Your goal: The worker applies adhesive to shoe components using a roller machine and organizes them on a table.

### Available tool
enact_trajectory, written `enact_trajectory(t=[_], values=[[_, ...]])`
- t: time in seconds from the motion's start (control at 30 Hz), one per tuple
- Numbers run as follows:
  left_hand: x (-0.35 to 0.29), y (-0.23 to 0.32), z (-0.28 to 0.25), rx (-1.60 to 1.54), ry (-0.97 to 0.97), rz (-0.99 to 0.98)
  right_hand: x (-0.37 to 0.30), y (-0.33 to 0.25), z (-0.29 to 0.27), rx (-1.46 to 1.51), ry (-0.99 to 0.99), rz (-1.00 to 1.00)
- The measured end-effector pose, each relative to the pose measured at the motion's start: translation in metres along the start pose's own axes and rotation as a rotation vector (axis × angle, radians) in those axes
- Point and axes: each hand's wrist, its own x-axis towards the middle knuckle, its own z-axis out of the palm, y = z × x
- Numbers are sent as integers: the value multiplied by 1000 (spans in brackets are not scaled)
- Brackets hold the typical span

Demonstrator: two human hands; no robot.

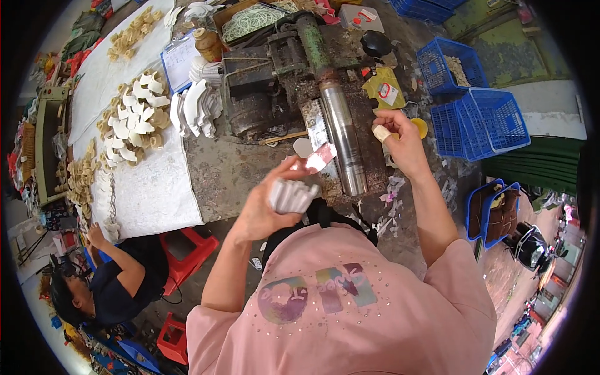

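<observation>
My left hand (253, 209) is closed around a small stack of white curved strips (292, 196), held above the near edge of the bench. A shiny pinkish strip (322, 159) lies by its fingertips; whether they touch it I cannot tell. Just right of that is a machine with a polished metal cylinder (342, 134) pointing toward me and a worn green arm (312, 44) behind it. My right hand (405, 145) is on the cylinder's other side, apart from it. Its fingers are bent and spaced from the thumb, which wears a beige wrap (380, 132). Nothing shows in it.
On a white cloth (162, 194) at left are piles of white curved pieces (134, 119) and beige ones. More white strips (199, 109) stand beside the machine. Blue crates (484, 125) stack at right. A person (119, 275) works at lower left, near a red stool (187, 259).
</observation>
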Motion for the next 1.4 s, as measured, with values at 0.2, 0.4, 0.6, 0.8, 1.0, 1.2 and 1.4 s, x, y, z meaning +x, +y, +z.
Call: enact_trajectory(t=[0.2, 0.4, 0.6, 0.8, 1.0, 1.2, 1.4], values=[[16, -20, 15, 17, -118, 0, -9, -3, 1, -12, 27, -26], [5, -21, 10, -388, 54, -219, -18, 3, 0, -22, 72, -9], [-15, -98, -33, -636, 120, -331, -21, 3, -4, -43, 128, -38], [-20, -173, -58, -580, 185, -505, -22, 8, -3, -132, 153, -78], [-43, -161, -78, -565, 213, -406, -13, -30, -9, -33, 352, -78], [-61, -152, -84, -572, 330, -363, 37, -120, 51, -293, -40, -560], [-67, -116, -81, -594, 340, -183, 139, -144, 146, -777, -257, -817]])
